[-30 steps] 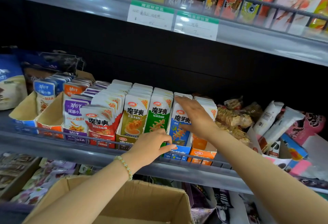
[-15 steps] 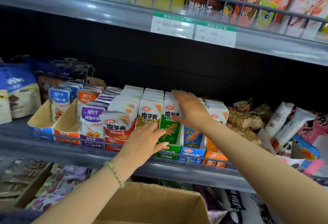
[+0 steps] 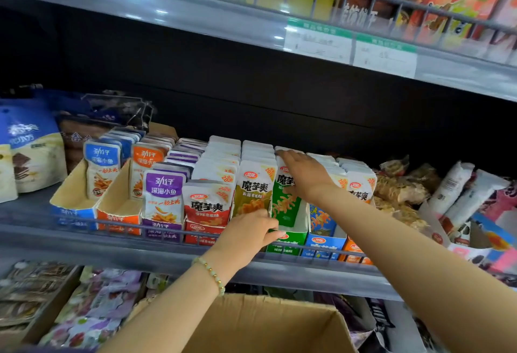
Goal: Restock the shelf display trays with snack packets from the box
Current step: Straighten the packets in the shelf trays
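A row of cardboard display trays stands on the middle shelf, filled with upright snack packets. My right hand (image 3: 306,178) lies with straight fingers over the tops of the green packets (image 3: 284,207), thumb in front of the first one. My left hand (image 3: 247,236), a bead bracelet on its wrist, grips the front lip of the yellow tray, fingers just below the yellow packets (image 3: 253,193); the hand hides that lip. To their left sit the red packets (image 3: 207,207), to their right the green tray (image 3: 291,241). The open cardboard box (image 3: 265,324) sits below my arms.
Left of the red tray are a purple tray (image 3: 162,229), an orange tray (image 3: 120,215) and a blue tray (image 3: 72,210), the last two partly filled. A wire rail (image 3: 84,222) runs along the shelf front. Loose bagged snacks (image 3: 400,190) lie right. An upper shelf (image 3: 195,17) overhangs.
My right hand has moved left from the blue packets onto the green ones. My left hand has stayed at the tray fronts near the yellow packets. The view has shifted left.
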Demonstrator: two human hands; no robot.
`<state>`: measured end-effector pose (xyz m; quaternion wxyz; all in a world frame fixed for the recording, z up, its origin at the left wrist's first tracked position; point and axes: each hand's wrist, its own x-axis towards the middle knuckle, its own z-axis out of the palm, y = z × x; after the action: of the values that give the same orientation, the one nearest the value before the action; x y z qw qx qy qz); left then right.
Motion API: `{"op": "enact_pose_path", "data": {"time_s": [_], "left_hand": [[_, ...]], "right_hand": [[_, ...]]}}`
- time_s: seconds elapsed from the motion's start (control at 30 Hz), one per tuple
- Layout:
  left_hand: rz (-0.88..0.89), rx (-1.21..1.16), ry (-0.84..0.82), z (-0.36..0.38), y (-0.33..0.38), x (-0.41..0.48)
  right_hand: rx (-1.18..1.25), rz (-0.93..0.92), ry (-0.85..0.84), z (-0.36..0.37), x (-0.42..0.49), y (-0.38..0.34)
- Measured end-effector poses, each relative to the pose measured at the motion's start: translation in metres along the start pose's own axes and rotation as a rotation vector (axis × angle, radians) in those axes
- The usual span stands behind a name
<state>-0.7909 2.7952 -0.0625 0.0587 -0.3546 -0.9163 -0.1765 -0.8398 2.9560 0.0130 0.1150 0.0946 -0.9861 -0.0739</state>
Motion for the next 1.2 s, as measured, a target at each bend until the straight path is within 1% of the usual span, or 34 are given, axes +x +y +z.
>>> {"op": "enact_pose_path", "data": {"time_s": [0.1,0.17,0.23,0.33,0.43,0.53,0.6,0.67,0.8,0.9,0.97,1.07,1.13,1.2], "left_hand": [[0.014,-0.020,0.020,-0.003,0.001,-0.003],[0.036,-0.020,0.071,-0.006,0.001,-0.009],[0.062,0.032,0.127,-0.008,0.001,-0.018],[0.078,0.082,0.207,-0.014,-0.004,-0.031],[0.063,0.085,0.242,-0.019,-0.009,-0.042],[0.013,0.114,0.223,-0.020,-0.016,-0.048],[-0.015,0.146,0.206,-0.019,-0.020,-0.047],[-0.028,0.143,0.199,-0.019,-0.024,-0.045],[-0.032,0.104,0.198,-0.022,-0.027,-0.042],[-0.018,0.089,0.211,-0.024,-0.028,-0.041],[-0.016,0.072,0.214,-0.024,-0.029,-0.041],[-0.013,0.071,0.209,-0.023,-0.030,-0.040],[-0.010,0.057,0.191,-0.024,-0.031,-0.042],[-0.009,0.011,0.165,-0.025,-0.031,-0.046]], "right_hand": [[0.079,-0.032,-0.055,-0.007,-0.002,0.006],[0.106,-0.038,-0.058,-0.011,-0.005,0.010],[0.189,-0.037,-0.012,-0.015,-0.007,0.012],[0.377,-0.030,0.107,-0.024,-0.015,0.005],[0.503,-0.049,0.125,-0.029,-0.024,-0.017],[0.386,-0.098,0.086,-0.022,-0.025,-0.038],[0.318,-0.086,0.067,-0.016,-0.021,-0.048],[0.280,-0.066,0.100,-0.009,-0.018,-0.056],[0.201,-0.099,0.217,0.004,-0.021,-0.065],[0.180,-0.101,0.244,0.006,-0.021,-0.066],[0.167,-0.110,0.228,0.006,-0.014,-0.064],[0.214,-0.116,0.154,0.002,-0.005,-0.057],[0.213,-0.131,0.095,-0.001,-0.002,-0.051],[0.199,-0.154,0.070,-0.002,-0.001,-0.046]]}}
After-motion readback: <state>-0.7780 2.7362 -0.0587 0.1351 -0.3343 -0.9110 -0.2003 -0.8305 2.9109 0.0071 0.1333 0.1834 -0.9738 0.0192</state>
